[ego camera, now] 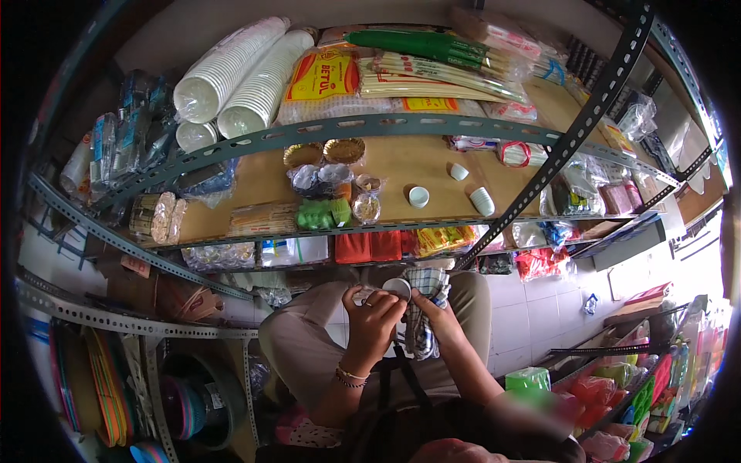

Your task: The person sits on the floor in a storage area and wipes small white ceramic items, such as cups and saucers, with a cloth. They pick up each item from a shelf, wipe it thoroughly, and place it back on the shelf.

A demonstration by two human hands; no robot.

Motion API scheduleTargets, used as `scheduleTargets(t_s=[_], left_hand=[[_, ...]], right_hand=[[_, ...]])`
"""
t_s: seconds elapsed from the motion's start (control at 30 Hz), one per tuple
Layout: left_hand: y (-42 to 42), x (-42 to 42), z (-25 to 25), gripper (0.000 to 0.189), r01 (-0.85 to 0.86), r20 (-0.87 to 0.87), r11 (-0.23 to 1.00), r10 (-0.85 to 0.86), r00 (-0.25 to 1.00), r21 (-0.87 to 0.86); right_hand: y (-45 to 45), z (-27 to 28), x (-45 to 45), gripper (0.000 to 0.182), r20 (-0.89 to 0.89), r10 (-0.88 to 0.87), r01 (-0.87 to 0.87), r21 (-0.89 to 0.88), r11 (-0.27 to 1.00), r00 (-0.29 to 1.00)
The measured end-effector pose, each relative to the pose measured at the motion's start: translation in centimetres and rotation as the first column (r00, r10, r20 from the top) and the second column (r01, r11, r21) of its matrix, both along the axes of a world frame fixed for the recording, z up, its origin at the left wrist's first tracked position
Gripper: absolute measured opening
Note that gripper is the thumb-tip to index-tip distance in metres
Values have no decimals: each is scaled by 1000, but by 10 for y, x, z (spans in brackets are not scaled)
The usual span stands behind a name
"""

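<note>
Both hands meet above my lap, below the shelf edge. My left hand (376,315), with a ring and bracelets, has its fingers curled at a small white cup (397,287); a thin clear wrapper (362,294) seems to lie by its fingers. My right hand (433,312) grips a checked cloth (425,333), its thumb near the cup's rim. On the shelf ahead stand one small white cup (418,197), another lying tilted (459,171), and a short nested stack of white cups (482,202).
A slotted metal shelf beam (399,122) crosses ahead, with a diagonal upright (556,144) to the right. Long sleeves of paper cups (226,75) and packed skewers (434,78) fill the upper shelf. Plastic goods (625,382) stand at lower right, basins (202,399) at lower left.
</note>
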State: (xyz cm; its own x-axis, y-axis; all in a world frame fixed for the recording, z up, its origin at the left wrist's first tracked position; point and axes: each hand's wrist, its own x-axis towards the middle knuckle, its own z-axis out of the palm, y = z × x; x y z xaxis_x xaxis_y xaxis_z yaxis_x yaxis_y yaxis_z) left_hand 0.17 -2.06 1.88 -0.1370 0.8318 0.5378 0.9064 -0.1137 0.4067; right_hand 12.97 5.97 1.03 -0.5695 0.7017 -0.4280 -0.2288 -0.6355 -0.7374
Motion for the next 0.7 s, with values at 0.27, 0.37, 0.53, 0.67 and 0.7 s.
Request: scheduleTargets(t_s=[0.27,0.37,0.53,0.67,0.7], left_hand=[[2,4,7,11,36,297,990,-76,952,138],[5,10,7,10,-62,514,984,-32,857,166],[4,11,-2,6,-235,788,957,12,616,170],[6,9,-1,10,-288,876,947,16,482,141],[6,7,-2,11,-287,903,952,30,428,104]], right_hand=[[-2,-4,4,24,68,-62,40,296,954,996],[-5,-8,4,25,41,-54,35,364,931,998],[-6,9,-2,21,178,-121,-87,843,531,977],[-9,13,0,18,263,-104,-235,945,227,959],[-10,15,2,18,290,-84,-271,943,192,953]])
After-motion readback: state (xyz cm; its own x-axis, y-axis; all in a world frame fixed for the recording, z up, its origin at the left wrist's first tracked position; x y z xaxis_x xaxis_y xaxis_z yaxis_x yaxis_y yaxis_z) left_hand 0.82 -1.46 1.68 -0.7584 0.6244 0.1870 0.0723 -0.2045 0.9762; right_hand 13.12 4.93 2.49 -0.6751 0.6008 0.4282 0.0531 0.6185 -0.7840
